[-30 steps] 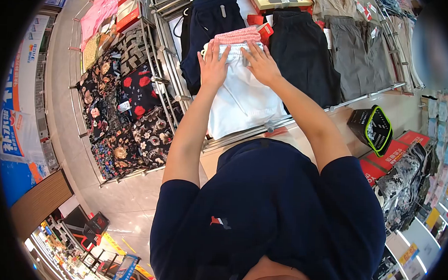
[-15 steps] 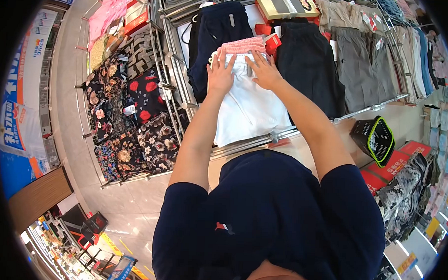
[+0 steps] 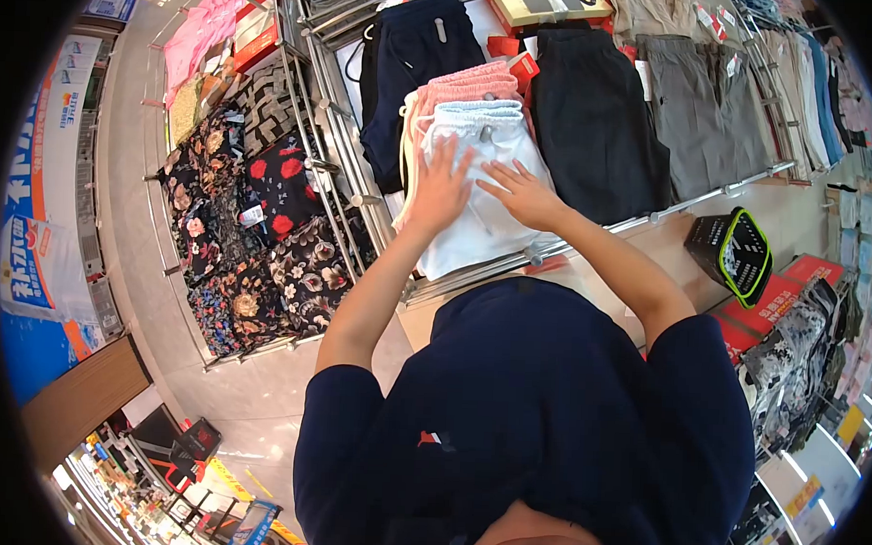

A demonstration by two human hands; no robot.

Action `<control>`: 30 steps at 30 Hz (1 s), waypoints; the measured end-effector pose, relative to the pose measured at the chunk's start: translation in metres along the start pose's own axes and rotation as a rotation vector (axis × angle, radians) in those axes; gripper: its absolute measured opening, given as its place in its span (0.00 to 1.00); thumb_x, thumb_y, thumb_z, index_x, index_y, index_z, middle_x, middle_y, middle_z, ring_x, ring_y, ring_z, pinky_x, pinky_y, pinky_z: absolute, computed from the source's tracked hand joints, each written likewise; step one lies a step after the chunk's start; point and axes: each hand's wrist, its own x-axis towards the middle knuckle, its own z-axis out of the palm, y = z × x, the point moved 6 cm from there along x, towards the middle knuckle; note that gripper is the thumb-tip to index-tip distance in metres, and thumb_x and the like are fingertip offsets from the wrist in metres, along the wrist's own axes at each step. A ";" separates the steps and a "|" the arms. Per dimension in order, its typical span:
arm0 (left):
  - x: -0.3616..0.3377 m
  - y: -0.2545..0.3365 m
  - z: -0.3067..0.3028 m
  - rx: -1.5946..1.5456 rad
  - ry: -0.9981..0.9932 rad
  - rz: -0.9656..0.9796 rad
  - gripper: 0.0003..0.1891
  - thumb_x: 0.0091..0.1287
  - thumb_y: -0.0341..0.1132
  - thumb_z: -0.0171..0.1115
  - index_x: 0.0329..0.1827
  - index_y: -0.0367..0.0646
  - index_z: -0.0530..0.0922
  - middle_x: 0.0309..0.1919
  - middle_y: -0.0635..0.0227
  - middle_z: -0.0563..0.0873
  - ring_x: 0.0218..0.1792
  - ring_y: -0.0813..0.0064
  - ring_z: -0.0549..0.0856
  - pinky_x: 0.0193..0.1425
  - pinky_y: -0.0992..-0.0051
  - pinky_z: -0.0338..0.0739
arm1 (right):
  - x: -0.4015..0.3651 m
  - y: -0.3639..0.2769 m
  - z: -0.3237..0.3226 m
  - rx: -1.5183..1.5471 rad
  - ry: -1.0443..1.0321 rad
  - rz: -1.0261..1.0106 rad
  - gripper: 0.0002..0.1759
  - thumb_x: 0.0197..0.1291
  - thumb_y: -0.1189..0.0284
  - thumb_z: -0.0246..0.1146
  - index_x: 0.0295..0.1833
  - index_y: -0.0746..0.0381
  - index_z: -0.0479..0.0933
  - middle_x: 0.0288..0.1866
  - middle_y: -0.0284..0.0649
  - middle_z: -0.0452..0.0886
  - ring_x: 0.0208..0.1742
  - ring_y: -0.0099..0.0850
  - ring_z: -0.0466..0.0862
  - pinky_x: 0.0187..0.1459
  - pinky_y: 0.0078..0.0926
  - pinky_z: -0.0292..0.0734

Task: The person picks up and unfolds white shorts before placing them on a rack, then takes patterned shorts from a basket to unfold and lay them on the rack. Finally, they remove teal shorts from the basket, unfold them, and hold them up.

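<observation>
White pants [image 3: 486,226] with a gathered elastic waistband lie on top of a stack at the rack's front edge. Pink pants [image 3: 471,82] show beneath them at the top and left. My left hand [image 3: 443,188], slightly blurred, is over the left part of the white pants with its fingers apart. On the right part my right hand [image 3: 523,194] lies with spread fingers. Neither hand grips anything. Dark navy pants [image 3: 415,56] are left of the stack, and black pants [image 3: 590,124] are to its right.
Grey pants [image 3: 705,119] lie farther right. A gold box [image 3: 546,5] stands behind. Metal rails [image 3: 339,163] edge the display. Floral clothes [image 3: 255,237] fill the rack at left. A black basket with a green rim [image 3: 730,252] is at right.
Both hands have moved down from the waistband toward my body, over the white fabric. The white waistband and more of the pink pants now show.
</observation>
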 end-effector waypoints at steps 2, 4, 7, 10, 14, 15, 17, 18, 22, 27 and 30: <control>-0.028 0.012 0.017 -0.005 -0.127 0.077 0.34 0.65 0.43 0.60 0.75 0.54 0.61 0.78 0.60 0.51 0.78 0.54 0.51 0.75 0.41 0.42 | -0.010 0.001 0.019 -0.085 -0.055 0.016 0.34 0.63 0.73 0.52 0.76 0.55 0.56 0.80 0.42 0.52 0.79 0.37 0.55 0.76 0.47 0.47; -0.053 0.010 0.036 0.018 -0.242 0.068 0.34 0.66 0.45 0.59 0.75 0.55 0.60 0.78 0.63 0.52 0.78 0.58 0.50 0.76 0.41 0.42 | -0.018 0.019 0.028 -0.123 -0.068 0.124 0.35 0.62 0.71 0.55 0.76 0.57 0.56 0.80 0.41 0.51 0.80 0.35 0.53 0.76 0.45 0.47; -0.080 -0.025 0.050 0.155 -0.352 -0.073 0.34 0.66 0.47 0.59 0.76 0.56 0.60 0.78 0.64 0.52 0.79 0.60 0.48 0.76 0.42 0.41 | -0.032 0.042 0.029 -0.115 -0.051 0.271 0.38 0.60 0.68 0.59 0.76 0.60 0.55 0.80 0.41 0.51 0.81 0.33 0.50 0.77 0.42 0.47; -0.090 -0.040 0.035 0.190 -0.347 -0.177 0.36 0.66 0.48 0.60 0.77 0.55 0.59 0.79 0.62 0.49 0.79 0.56 0.47 0.76 0.42 0.40 | -0.038 0.042 0.021 -0.183 0.010 0.321 0.38 0.58 0.70 0.60 0.74 0.63 0.57 0.80 0.44 0.51 0.80 0.36 0.52 0.76 0.41 0.49; -0.110 -0.022 0.026 0.142 -0.405 -0.127 0.36 0.64 0.47 0.61 0.76 0.57 0.59 0.79 0.60 0.49 0.78 0.53 0.47 0.76 0.41 0.42 | -0.045 0.013 0.019 -0.137 -0.007 0.172 0.30 0.55 0.76 0.59 0.67 0.64 0.67 0.73 0.49 0.61 0.73 0.42 0.63 0.70 0.40 0.60; -0.116 -0.015 0.026 0.102 -0.424 -0.083 0.36 0.64 0.47 0.61 0.76 0.58 0.59 0.78 0.60 0.49 0.78 0.52 0.47 0.76 0.41 0.42 | -0.052 0.009 0.023 -0.055 -0.016 0.150 0.27 0.55 0.76 0.58 0.63 0.64 0.70 0.70 0.50 0.65 0.70 0.42 0.67 0.66 0.39 0.65; -0.132 -0.014 0.031 0.111 -0.464 -0.085 0.37 0.64 0.47 0.62 0.76 0.59 0.59 0.78 0.58 0.49 0.78 0.51 0.46 0.76 0.41 0.42 | -0.061 0.004 0.027 0.011 -0.095 0.209 0.20 0.53 0.78 0.58 0.55 0.63 0.74 0.62 0.49 0.71 0.63 0.42 0.73 0.59 0.39 0.72; -0.135 -0.014 0.031 0.119 -0.467 -0.099 0.37 0.64 0.47 0.62 0.76 0.59 0.59 0.78 0.57 0.49 0.78 0.51 0.46 0.76 0.41 0.42 | -0.065 0.006 0.025 -0.006 -0.161 0.292 0.17 0.53 0.78 0.59 0.51 0.63 0.75 0.57 0.47 0.73 0.59 0.42 0.76 0.55 0.39 0.74; -0.149 -0.020 0.035 0.135 -0.515 -0.168 0.40 0.62 0.47 0.64 0.77 0.58 0.57 0.78 0.56 0.48 0.78 0.50 0.46 0.75 0.40 0.41 | -0.085 0.023 0.034 0.036 -0.171 0.552 0.12 0.51 0.79 0.59 0.44 0.62 0.75 0.42 0.43 0.78 0.47 0.43 0.81 0.46 0.41 0.77; -0.160 -0.006 0.023 0.078 -0.682 -0.212 0.37 0.60 0.46 0.66 0.74 0.54 0.64 0.78 0.56 0.51 0.78 0.49 0.47 0.75 0.40 0.40 | -0.104 0.018 0.039 0.271 -0.139 0.575 0.12 0.53 0.76 0.59 0.45 0.62 0.76 0.43 0.45 0.79 0.47 0.44 0.82 0.46 0.42 0.78; -0.171 -0.012 0.028 0.012 -0.680 -0.207 0.34 0.60 0.42 0.66 0.72 0.54 0.67 0.78 0.55 0.51 0.78 0.48 0.48 0.74 0.39 0.45 | -0.120 0.037 0.042 0.238 -0.068 0.802 0.09 0.57 0.77 0.52 0.41 0.62 0.76 0.44 0.48 0.81 0.48 0.47 0.83 0.47 0.44 0.78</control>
